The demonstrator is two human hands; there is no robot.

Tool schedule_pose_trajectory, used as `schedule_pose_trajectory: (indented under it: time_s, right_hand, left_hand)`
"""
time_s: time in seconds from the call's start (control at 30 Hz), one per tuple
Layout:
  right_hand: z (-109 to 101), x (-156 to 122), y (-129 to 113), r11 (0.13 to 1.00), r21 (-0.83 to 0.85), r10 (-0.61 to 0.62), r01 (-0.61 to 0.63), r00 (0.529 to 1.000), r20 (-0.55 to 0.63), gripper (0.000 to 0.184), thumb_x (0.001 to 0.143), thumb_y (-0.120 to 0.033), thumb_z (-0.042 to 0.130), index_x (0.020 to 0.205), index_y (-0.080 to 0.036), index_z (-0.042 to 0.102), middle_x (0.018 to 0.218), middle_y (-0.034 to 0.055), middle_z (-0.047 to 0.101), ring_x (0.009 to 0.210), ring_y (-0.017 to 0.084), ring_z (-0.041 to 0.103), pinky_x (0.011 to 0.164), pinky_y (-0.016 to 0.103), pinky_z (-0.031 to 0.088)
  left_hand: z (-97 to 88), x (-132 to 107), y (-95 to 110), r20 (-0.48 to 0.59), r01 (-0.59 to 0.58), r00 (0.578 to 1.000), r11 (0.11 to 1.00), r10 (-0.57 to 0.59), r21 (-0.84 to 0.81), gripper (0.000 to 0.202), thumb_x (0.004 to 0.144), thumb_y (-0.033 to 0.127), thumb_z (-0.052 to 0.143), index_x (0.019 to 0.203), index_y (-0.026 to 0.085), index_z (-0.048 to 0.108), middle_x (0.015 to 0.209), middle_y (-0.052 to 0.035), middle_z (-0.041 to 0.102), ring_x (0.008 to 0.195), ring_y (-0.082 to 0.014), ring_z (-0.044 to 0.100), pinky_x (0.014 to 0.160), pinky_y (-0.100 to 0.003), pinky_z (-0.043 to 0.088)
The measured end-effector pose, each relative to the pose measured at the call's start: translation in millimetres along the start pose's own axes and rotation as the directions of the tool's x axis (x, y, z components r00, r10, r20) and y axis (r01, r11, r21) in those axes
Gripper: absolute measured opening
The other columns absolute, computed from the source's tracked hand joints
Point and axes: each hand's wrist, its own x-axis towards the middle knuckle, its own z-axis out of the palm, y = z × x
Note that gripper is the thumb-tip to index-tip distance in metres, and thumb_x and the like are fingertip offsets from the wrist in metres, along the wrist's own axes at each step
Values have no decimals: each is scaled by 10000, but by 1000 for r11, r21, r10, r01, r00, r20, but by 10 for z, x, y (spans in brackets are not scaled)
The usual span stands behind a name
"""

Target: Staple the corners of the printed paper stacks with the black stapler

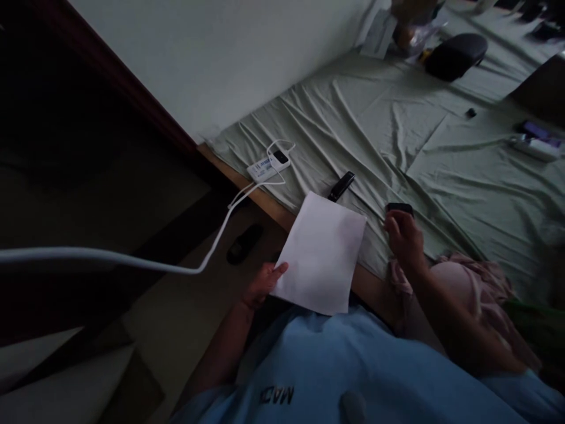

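White paper sheets (pixel 324 253) lie at a slant over the edge of the bed, in front of my blue shirt. My left hand (pixel 265 281) grips them at the lower left corner, thumb on top. A long black object (pixel 341 186), which looks like a stapler, rests on the sheet just beyond the paper's top edge. To the right of the paper, apart from it, my right hand (pixel 405 238) is raised with its fingers curled together; whether it holds anything is hidden. Right behind its fingertips sits a small dark flat object (pixel 399 208), perhaps a phone.
A white power strip (pixel 268 167) with a dark plug lies near the bed's wooden edge (pixel 247 179); its white cable (pixel 132 259) runs left through the air. A dark slipper (pixel 244 243) is on the floor. Pink cloth (pixel 477 282) and a purple-and-white box (pixel 536 141) are on the right.
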Motion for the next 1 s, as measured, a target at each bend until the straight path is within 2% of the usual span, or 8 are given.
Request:
schedule_pose_trajectory:
  time_s: [0.1, 0.23, 0.37, 0.47, 0.6, 0.77, 0.9, 1.0]
  right_hand:
    - [30, -461, 121, 909, 394, 86, -138, 985, 147, 586, 849, -662, 589, 1266, -254, 553, 1113, 86, 712, 910, 235, 704, 870, 460, 571]
    - [195, -804, -84, 745, 562, 117, -359, 900, 421, 597, 806, -614, 696, 1292, -295, 559, 1125, 71, 732, 1041, 243, 694, 968, 457, 545]
    - [295, -743, -306, 605, 682, 119, -411, 893, 433, 440, 795, -561, 714, 1157, -321, 647, 1135, 31, 736, 1000, 238, 703, 874, 401, 586]
    - [313, -584, -295, 542, 715, 151, -442, 888, 434, 396, 747, -546, 739, 1050, -298, 683, 992, 19, 759, 844, 229, 715, 728, 358, 593]
    - [290, -411, -209, 541, 703, 173, -461, 879, 444, 374, 726, -544, 753, 944, -247, 693, 777, 3, 729, 619, 176, 651, 574, 287, 528]
    - [192, -285, -201, 582, 709, 128, -399, 906, 405, 362, 751, -532, 742, 966, -244, 697, 751, -20, 714, 571, 143, 606, 542, 246, 481]
    - [78, -261, -229, 612, 686, 88, -394, 896, 436, 378, 747, -543, 756, 957, -233, 703, 722, -14, 702, 535, 137, 576, 500, 242, 453]
    - [37, -297, -253, 647, 642, 61, -412, 867, 495, 387, 747, -576, 750, 904, -225, 701, 679, -10, 678, 509, 133, 553, 477, 241, 436]
  left_hand:
    - [-17, -133, -93, -75, -26, 997, 998, 23, -49, 726, 556, 774, 761, 810, 97, 700, 679, -83, 665, 573, -172, 590, 543, -273, 452]
    - [107, -253, -90, -144, -103, 985, 993, 94, -59, 701, 633, 771, 724, 866, 110, 695, 706, -70, 661, 630, -177, 601, 586, -274, 473]
    - [291, -294, -19, -133, -101, 986, 994, 96, -32, 748, 617, 816, 694, 844, 103, 694, 696, -74, 647, 606, -163, 563, 543, -260, 436]
    - [404, -240, -33, -132, -141, 982, 990, 138, -10, 713, 650, 817, 664, 796, 119, 671, 664, -57, 613, 591, -152, 528, 521, -255, 404]
    - [512, -113, -133, -149, -181, 971, 982, 187, 49, 717, 678, 842, 612, 710, 126, 625, 609, -29, 541, 583, -133, 474, 537, -255, 376]
    - [568, -82, -75, -60, -270, 958, 951, 281, 151, 684, 767, 764, 610, 813, 87, 695, 736, -74, 640, 693, -169, 544, 602, -263, 391]
    - [612, -78, 166, -69, -395, 918, 917, 391, -53, 535, 800, 600, 708, 1043, 124, 714, 978, -98, 721, 912, -225, 640, 821, -303, 486]
    - [688, -13, 374, -64, -375, 925, 869, 375, -324, 526, 785, 525, 758, 1154, 156, 684, 1065, -98, 723, 964, -244, 666, 881, -348, 510]
